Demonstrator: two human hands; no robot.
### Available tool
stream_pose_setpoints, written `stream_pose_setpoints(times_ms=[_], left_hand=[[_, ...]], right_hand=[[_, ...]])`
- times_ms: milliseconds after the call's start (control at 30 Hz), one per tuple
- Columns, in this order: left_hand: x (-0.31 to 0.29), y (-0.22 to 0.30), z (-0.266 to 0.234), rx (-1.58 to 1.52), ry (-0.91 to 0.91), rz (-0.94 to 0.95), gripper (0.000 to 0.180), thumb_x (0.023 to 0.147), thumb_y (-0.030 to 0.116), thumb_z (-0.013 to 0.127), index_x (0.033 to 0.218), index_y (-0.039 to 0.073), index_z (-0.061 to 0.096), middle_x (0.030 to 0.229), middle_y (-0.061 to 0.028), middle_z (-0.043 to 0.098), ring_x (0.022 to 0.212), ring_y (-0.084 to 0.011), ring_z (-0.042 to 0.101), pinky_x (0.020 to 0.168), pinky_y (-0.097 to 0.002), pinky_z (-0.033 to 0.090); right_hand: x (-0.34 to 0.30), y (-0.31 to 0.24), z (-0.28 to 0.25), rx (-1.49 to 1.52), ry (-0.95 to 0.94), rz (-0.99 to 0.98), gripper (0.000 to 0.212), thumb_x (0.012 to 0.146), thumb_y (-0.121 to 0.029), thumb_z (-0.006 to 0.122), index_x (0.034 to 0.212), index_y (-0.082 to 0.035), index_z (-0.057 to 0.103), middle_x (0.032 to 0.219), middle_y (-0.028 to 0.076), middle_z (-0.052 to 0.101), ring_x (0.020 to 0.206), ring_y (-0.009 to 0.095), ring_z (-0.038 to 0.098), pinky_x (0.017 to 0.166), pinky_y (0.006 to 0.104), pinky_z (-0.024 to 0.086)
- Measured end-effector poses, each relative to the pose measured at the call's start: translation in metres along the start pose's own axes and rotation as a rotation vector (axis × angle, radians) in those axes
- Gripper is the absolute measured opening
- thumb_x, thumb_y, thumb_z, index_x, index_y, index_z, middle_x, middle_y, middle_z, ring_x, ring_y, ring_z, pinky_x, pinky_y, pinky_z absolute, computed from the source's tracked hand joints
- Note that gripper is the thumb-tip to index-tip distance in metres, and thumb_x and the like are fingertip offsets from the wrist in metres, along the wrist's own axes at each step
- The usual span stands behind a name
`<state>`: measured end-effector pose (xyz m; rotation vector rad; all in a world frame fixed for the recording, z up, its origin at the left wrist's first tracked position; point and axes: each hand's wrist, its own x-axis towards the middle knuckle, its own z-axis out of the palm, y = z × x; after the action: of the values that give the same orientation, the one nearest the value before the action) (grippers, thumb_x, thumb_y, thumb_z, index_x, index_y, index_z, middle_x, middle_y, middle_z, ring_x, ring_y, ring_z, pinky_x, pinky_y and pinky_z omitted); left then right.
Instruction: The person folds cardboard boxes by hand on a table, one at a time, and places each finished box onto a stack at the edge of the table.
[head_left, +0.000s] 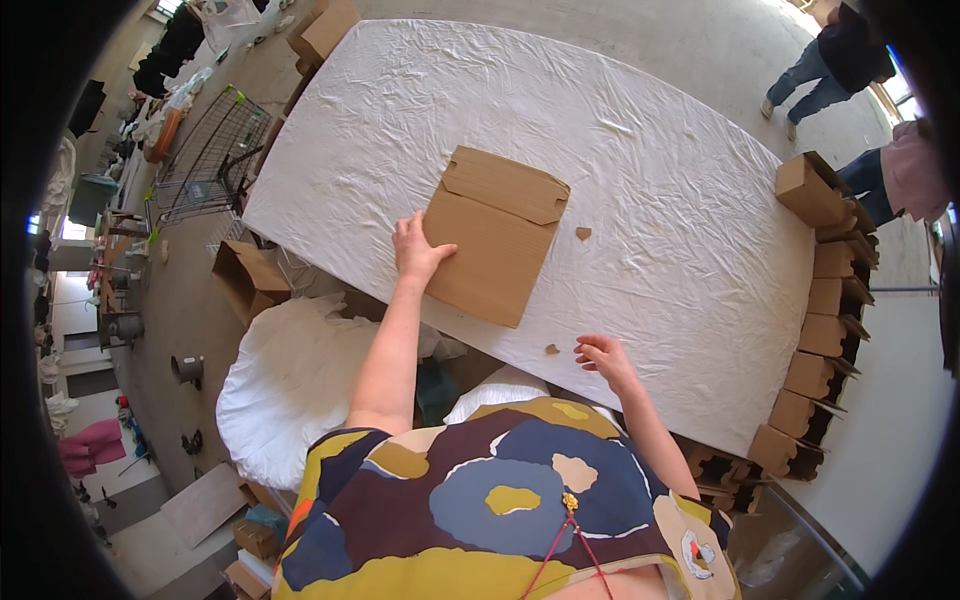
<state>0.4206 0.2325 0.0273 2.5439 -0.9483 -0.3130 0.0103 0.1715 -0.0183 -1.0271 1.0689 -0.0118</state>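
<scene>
A brown flattened cardboard box lies at a slant on the white-covered table, with a folded flap across its far end. My left hand grips its left edge, the thumb on top and the fingers along the side. Over the table's near edge is my right hand, empty, its fingers loosely bent and apart. Close to those fingertips lies a small cardboard scrap. Another scrap rests to the right of the box.
Opened cardboard boxes line the table's right end. Left stand a shopping cart and an open carton. A white fabric bundle sits beside my left arm. Two people stand beyond the far right corner.
</scene>
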Motion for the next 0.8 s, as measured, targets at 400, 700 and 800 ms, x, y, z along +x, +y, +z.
stream_pose_setpoints(times_ms=[400, 700, 800], left_hand=[[0.055, 0.000, -0.019, 0.065, -0.233, 0.183, 0.106, 0.052, 0.020, 0.095, 0.143, 0.023, 0.041, 0.137, -0.0046, 0.044, 0.123, -0.0306, 0.050, 0.103, -0.0423, 0.048], [0.101, -0.018, -0.017, 0.075, -0.451, 0.314, 0.081, 0.054, 0.022, 0.095, 0.122, 0.015, 0.052, 0.124, -0.0097, 0.052, 0.121, -0.0300, 0.054, 0.098, -0.0419, 0.049], [0.102, -0.025, -0.013, 0.049, -0.420, 0.311, 0.064, 0.057, 0.023, 0.094, 0.109, 0.009, 0.060, 0.113, -0.0098, 0.060, 0.109, -0.0261, 0.060, 0.089, -0.0385, 0.052]], right_hand=[[0.009, -0.063, 0.085, -0.151, -0.023, -0.169, 0.046, 0.095, -0.012, 0.060, 0.138, 0.001, 0.050, 0.122, 0.014, 0.063, 0.099, 0.020, 0.065, 0.078, 0.0332, 0.057], [-0.005, -0.074, 0.119, -0.100, -0.024, -0.175, 0.063, 0.093, -0.011, 0.062, 0.150, -0.004, 0.035, 0.120, 0.014, 0.060, 0.098, 0.019, 0.065, 0.080, 0.0342, 0.058], [-0.003, -0.070, 0.117, -0.071, 0.001, -0.141, 0.054, 0.094, -0.012, 0.062, 0.143, -0.001, 0.042, 0.113, 0.013, 0.062, 0.096, 0.019, 0.065, 0.079, 0.0340, 0.058]])
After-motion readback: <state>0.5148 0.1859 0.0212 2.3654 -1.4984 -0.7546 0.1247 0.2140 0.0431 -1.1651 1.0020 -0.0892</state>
